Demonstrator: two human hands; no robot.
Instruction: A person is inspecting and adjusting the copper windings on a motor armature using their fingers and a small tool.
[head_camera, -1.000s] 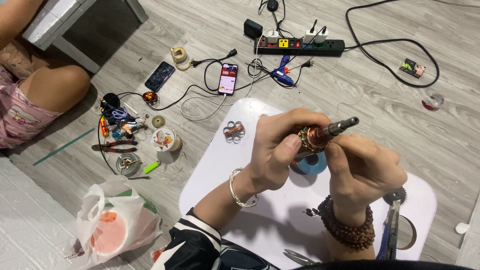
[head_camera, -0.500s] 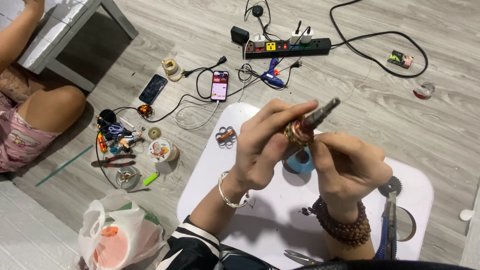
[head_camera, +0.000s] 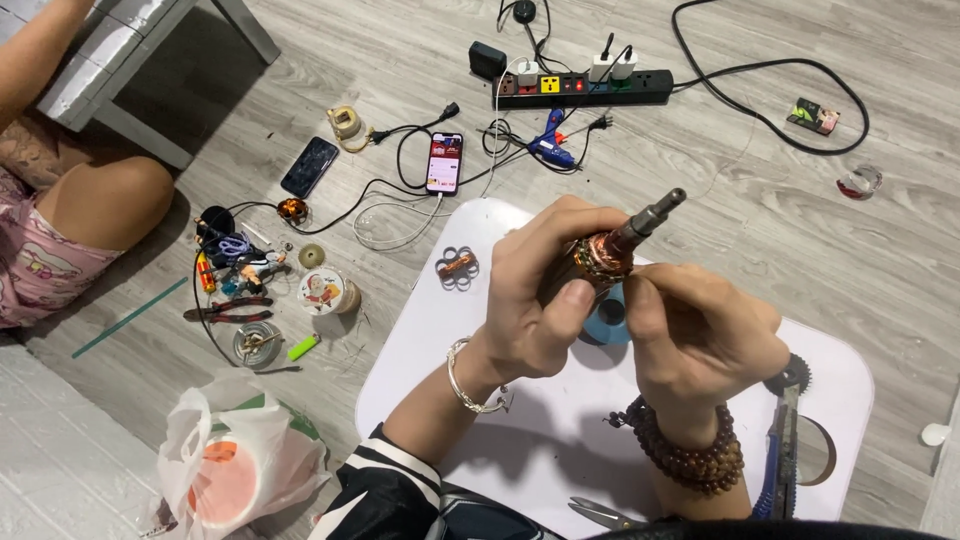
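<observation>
A: Copper-wound motor rotor — where's it sitting?
B: I see left hand and right hand both clamped on it, above the white table's far edge.

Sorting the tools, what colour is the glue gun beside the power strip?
Blue, with a dark nozzle: glue gun, in the head view.

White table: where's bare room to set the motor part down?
White table: free along its left side, between the small metal piece and the left hand, and the near middle above the scissors. Right edge is crowded with pliers and a tape ring. The blue tape roll sits under both hands.
</observation>
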